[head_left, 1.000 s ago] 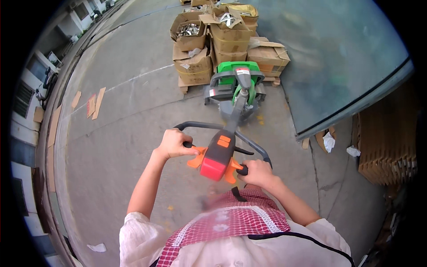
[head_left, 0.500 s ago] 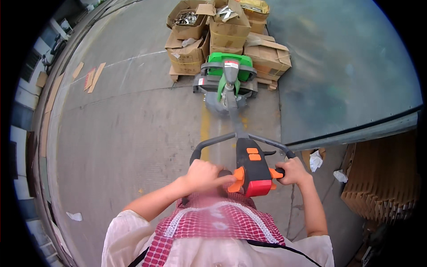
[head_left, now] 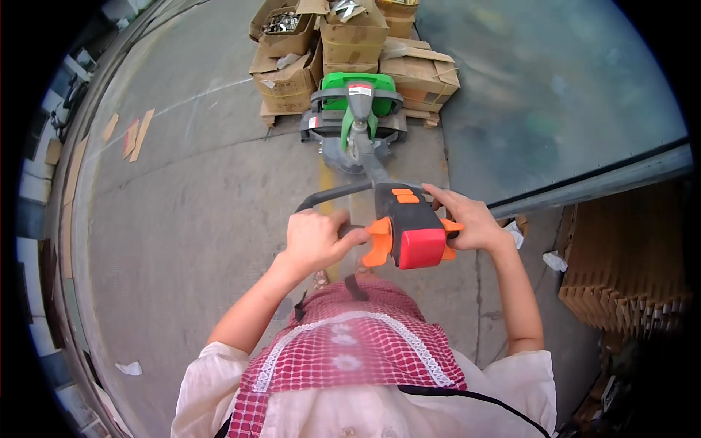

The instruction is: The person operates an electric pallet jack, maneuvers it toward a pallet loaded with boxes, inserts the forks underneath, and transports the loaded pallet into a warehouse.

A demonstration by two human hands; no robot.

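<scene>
Concrete ground [head_left: 197, 233] spreads out, dim at far left. Left hand [head_left: 317, 239] closes around the handle [head_left: 336, 196], thumb near an orange lever [head_left: 380, 241]. Pallet truck [head_left: 358, 109] stands ahead, just before boxes [head_left: 355, 42] cropped by the top edge. Right hand [head_left: 473, 220] sits beside the control box [head_left: 411, 219], fingers partly hidden; whether it grips, I cannot tell.

floor [head_left: 197, 212]: grey concrete with a pale line [head_left: 194, 99] and a faded yellow stripe [head_left: 326, 178] | far end: wooden pallet [head_left: 431, 117] bearing cartons [head_left: 353, 45]; green-and-grey pallet truck [head_left: 349, 155] just before it | left: flat cardboard strips [head_left: 142, 136]; white scrap [head_left: 129, 369] well apart, lower | right: crumpled white paper [head_left: 555, 260] near a brown cardboard stack [head_left: 621, 255], base too dark to read
</scene>
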